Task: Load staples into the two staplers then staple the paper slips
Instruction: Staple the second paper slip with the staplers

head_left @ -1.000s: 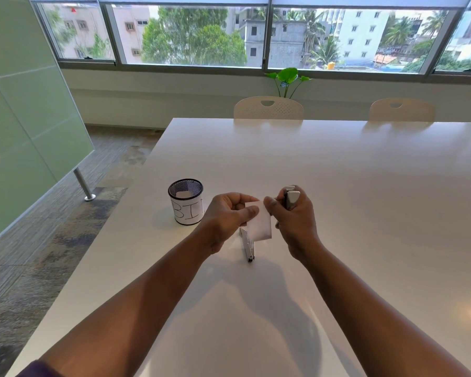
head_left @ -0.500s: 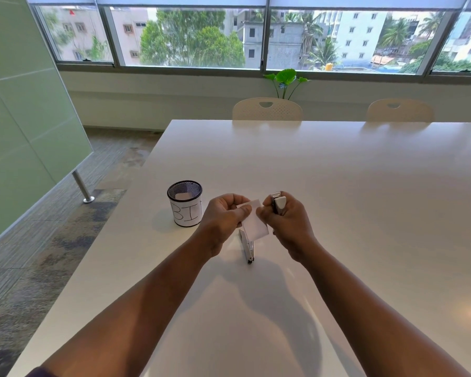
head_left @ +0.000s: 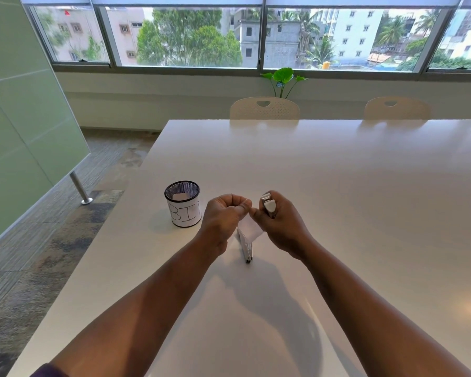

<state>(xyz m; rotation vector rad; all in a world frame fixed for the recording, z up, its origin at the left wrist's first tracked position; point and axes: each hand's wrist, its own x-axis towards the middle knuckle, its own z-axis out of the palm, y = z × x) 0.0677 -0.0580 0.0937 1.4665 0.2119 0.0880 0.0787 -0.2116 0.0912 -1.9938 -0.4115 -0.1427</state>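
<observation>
My left hand pinches the top edge of a small white paper slip above the table. My right hand grips a small white stapler, whose end sticks up out of the fist, and its fingertips also touch the slip's top edge. Both hands meet over the middle of the near table. A second stapler, silver and narrow, lies on the white table just below the slip, partly hidden behind the paper.
A black mesh cup labelled BIN, with white paper inside, stands left of my hands. Two cream chairs sit at the far edge, with a green plant behind. The table's left edge drops to carpet.
My hands have drawn closer together and the slip now hangs lower and more tilted between them. The stapler in my right hand has shifted slightly left.
</observation>
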